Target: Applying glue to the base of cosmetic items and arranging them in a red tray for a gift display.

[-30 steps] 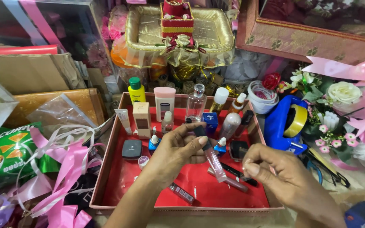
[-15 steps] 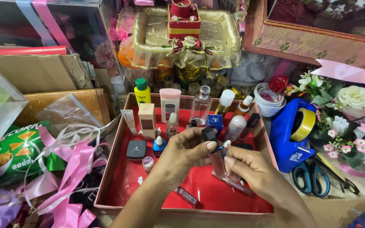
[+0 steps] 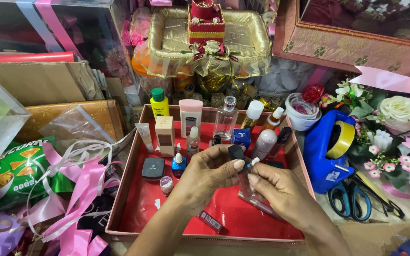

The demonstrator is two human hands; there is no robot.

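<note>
Head view, looking down into a red-lined tray (image 3: 138,208) packed with cosmetics.

Left hand (image 3: 205,178): fingers curled, thumb and forefinger pinching a small dark cap (image 3: 236,152) at the top of a clear glass bottle (image 3: 246,186). Right hand (image 3: 281,189): fingers closed round the same bottle from the right, fingertip meeting the left thumb just beside the cap. The bottle is held over the middle of the tray, nearer its right edge, lifted off the lining and tilted; its lower part is partly hidden by the right hand.

Along the tray's far edge, upright: yellow bottle with green cap (image 3: 159,103), pink-capped tube (image 3: 190,116), clear round-stoppered flask (image 3: 226,118), white-capped spray bottle (image 3: 251,115). In front of these: tan box (image 3: 165,136), blue dropper bottle (image 3: 179,163), black compact (image 3: 153,168) lying flat towards the left edge. A small dark stick (image 3: 210,221) lies near the front edge.

Outside the tray, to its right: blue tape dispenser (image 3: 327,150), scissors (image 3: 352,199).

Judgement: step in hand looks like fitting or turning the cap on the bottle, both hands engaged. Next move would call for the right hand to keep the glass steady while the left works the cap, without knocking the standing row behind.
</note>
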